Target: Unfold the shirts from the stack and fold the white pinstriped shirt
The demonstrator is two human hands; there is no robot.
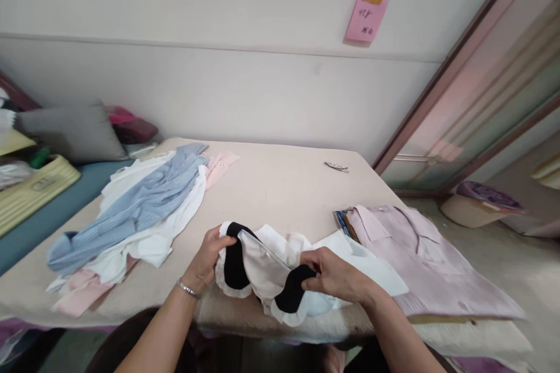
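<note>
Near the table's front edge I hold a white garment [265, 271] by its collar, which is black with a white frilled edge. My left hand [210, 256] pinches the left collar piece [235, 265]; a bracelet circles that wrist. The right collar piece [292, 291] is gripped between thumb and fingers of my right hand [328, 274]. The rest of the garment lies bunched on the table behind and to the right of the collar, partly hidden by my right hand. White fabric [376, 268] spreads beyond that hand, touching a pinkish-lilac shirt [420, 250].
Blue, white and pink clothes [144, 210] lie heaped on the table's left side. Thread snips [336, 167] rest at the back right of the table [271, 180]. A grey cushion [74, 131] stands at far left. A lined bin [475, 207] stands on the floor at right.
</note>
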